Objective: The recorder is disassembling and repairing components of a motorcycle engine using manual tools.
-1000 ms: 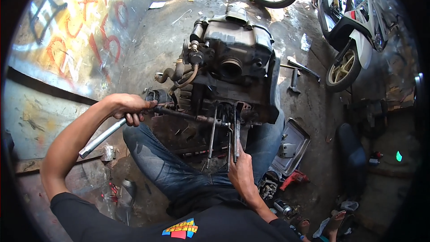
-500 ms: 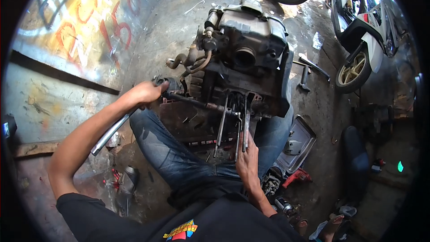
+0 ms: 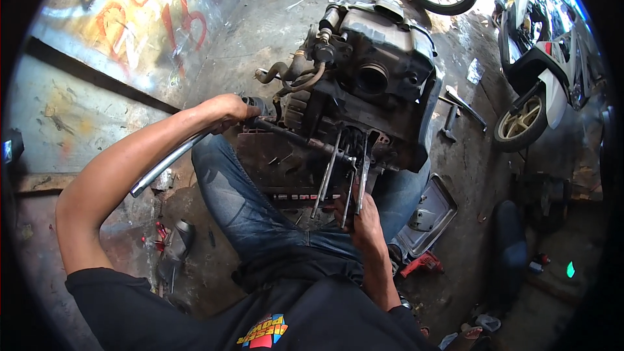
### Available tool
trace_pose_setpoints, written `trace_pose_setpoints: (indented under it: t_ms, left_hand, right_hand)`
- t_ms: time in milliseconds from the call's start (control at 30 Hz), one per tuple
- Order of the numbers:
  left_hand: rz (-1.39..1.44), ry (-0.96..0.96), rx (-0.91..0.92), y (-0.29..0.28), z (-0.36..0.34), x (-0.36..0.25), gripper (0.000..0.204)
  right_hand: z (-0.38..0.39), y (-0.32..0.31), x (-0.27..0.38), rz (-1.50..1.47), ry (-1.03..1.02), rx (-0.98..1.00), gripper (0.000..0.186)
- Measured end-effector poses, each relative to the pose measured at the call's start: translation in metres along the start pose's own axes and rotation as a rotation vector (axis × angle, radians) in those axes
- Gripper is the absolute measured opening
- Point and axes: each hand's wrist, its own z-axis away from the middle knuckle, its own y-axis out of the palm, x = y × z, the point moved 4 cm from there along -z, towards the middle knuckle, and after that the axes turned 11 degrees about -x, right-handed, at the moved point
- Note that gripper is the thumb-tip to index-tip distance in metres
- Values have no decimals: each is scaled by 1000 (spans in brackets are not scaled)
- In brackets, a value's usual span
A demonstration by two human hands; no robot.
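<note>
A motorcycle engine [image 3: 383, 45] with a large round opening stands on the floor between my knees. Several long metal rods [image 3: 329, 179] stick out of its near side toward me. My left hand [image 3: 233, 110] is closed around a long silver-handled socket wrench [image 3: 166, 162] at the engine's left. From that hand, a dark extension bar [image 3: 283, 131] runs right to the base of the rods. My right hand [image 3: 366, 218] is bent round the lower ends of the rods, its fingers partly hidden behind them.
A hammer [image 3: 450, 123] and another long tool [image 3: 467, 107] lie right of the engine. A metal tray [image 3: 432, 214] and a red tool [image 3: 424, 264] sit by my right leg. A scooter [image 3: 552, 71] stands at the far right. A painted metal wall [image 3: 143, 19] borders the left.
The view has shifted, so the engine appears farther right. My right hand has its fingers further round the rods. My left hand keeps its hold on the wrench.
</note>
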Motion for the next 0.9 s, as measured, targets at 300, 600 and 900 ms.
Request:
trace_pose_setpoints:
  t_ms: [300,600,900]
  left_hand:
    - [137,105,-129,9,-7,5,55]
    - [-6,253,-408,6,6,5,60]
    - [73,332,-461,9,5,0,60]
  right_hand:
    - [3,-4,5,132,-17,-21,50]
    - [-2,0,3,186,-95,-119,53]
    - [41,11,3,86,-38,-177,52]
